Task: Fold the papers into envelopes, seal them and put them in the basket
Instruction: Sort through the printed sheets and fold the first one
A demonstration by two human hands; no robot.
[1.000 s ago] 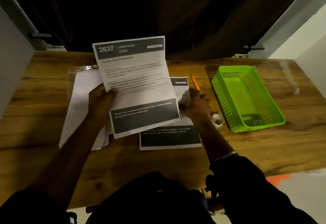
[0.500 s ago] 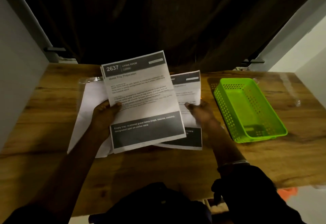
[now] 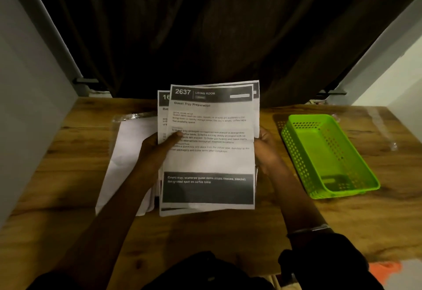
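Note:
I hold a small stack of printed papers [image 3: 210, 164] upright over the middle of the wooden table [image 3: 57, 175]. The top sheet reads "2637 Living Room". My left hand [image 3: 157, 150] grips the stack's left edge, thumb on the front. My right hand [image 3: 266, 150] grips the right edge. Another printed sheet peeks out behind at the upper left. White envelopes [image 3: 130, 152] lie flat on the table to the left, partly under my left arm. The green perforated basket [image 3: 356, 150] stands at the right and looks empty.
A dark curtain [image 3: 205, 27] hangs behind the table. Clear plastic wrapping [image 3: 386, 134] lies beside the basket and another piece behind the envelopes. Grey walls close in on both sides.
My right hand lifted the second printed sheet off the table and brought it behind the sheet in my left hand. Both hands now hold the papers together as one stack.

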